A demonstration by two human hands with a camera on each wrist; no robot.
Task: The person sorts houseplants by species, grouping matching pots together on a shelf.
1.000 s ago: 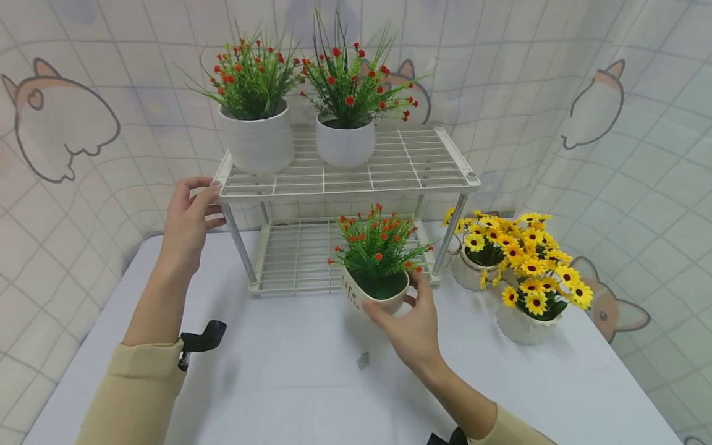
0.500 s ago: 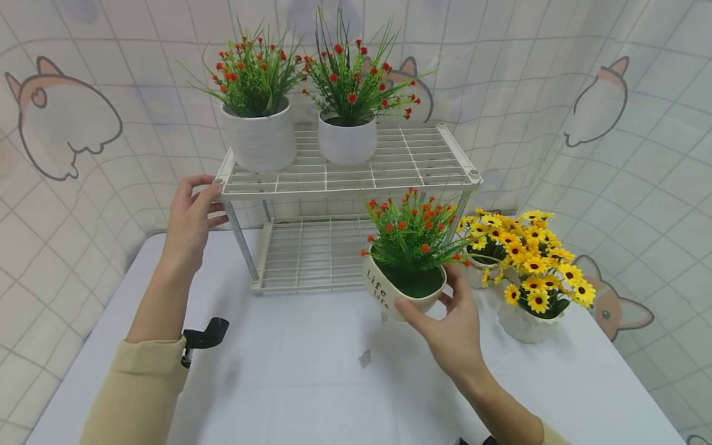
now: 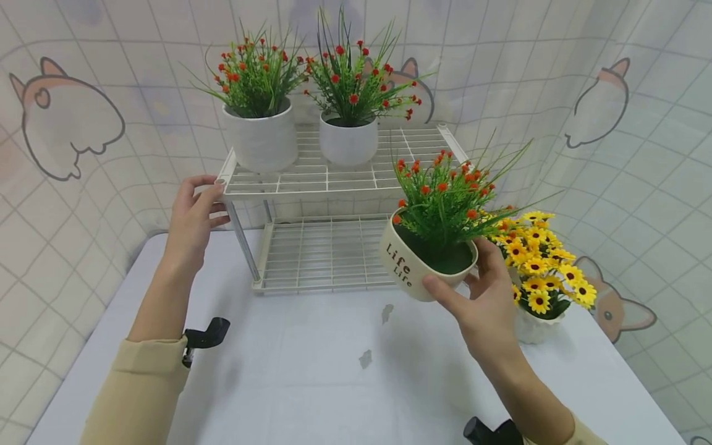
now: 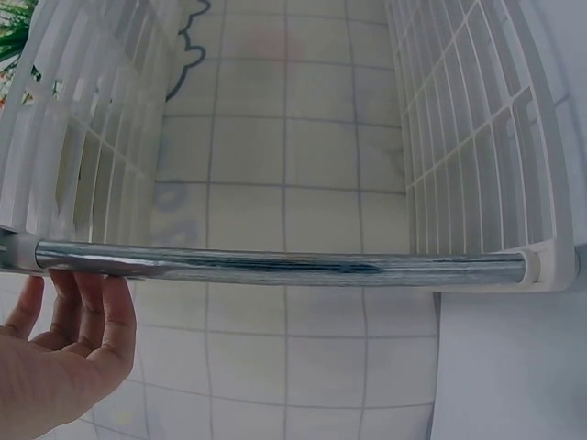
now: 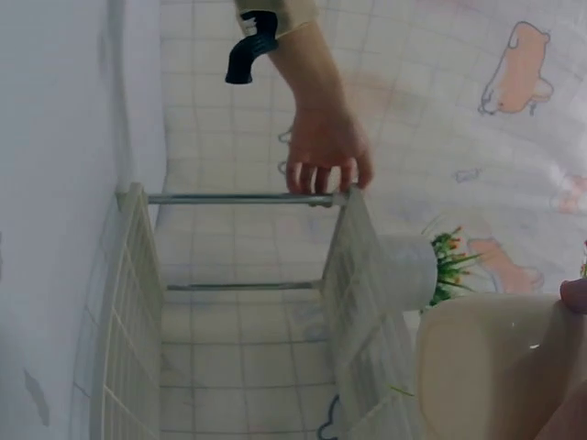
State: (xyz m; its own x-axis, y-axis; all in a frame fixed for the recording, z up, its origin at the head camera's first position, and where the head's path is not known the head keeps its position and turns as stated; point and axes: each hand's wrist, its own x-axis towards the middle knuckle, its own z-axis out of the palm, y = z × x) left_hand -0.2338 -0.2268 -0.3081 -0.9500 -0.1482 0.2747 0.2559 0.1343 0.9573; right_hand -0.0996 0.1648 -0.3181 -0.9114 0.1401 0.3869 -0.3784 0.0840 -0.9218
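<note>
My right hand [image 3: 492, 312] holds a cream flower pot [image 3: 408, 272] lettered "Life" by its rim, thumb at the front and fingers at the right side. The pot bears green grass with small red flowers and hangs tilted in the air, in front of the right part of the white wire rack [image 3: 325, 188]. In the right wrist view the pot's smooth underside [image 5: 468, 367] shows. My left hand [image 3: 193, 222] grips the rack's upper left front corner; in the left wrist view its curled fingers [image 4: 115, 316] touch the metal post [image 4: 303, 266].
Two white pots, a larger one [image 3: 261, 142] and a smaller one [image 3: 349, 142], stand on the top shelf with red-flowered plants. Yellow flowers [image 3: 536, 266] in a white pot [image 3: 536, 327] stand right of the rack. The white tablecloth [image 3: 311, 371] has small grey marks.
My right hand has lifted the cream pot from in front of the lower shelf, up and to the right, and tilted it. My left hand stays at the rack's corner.
</note>
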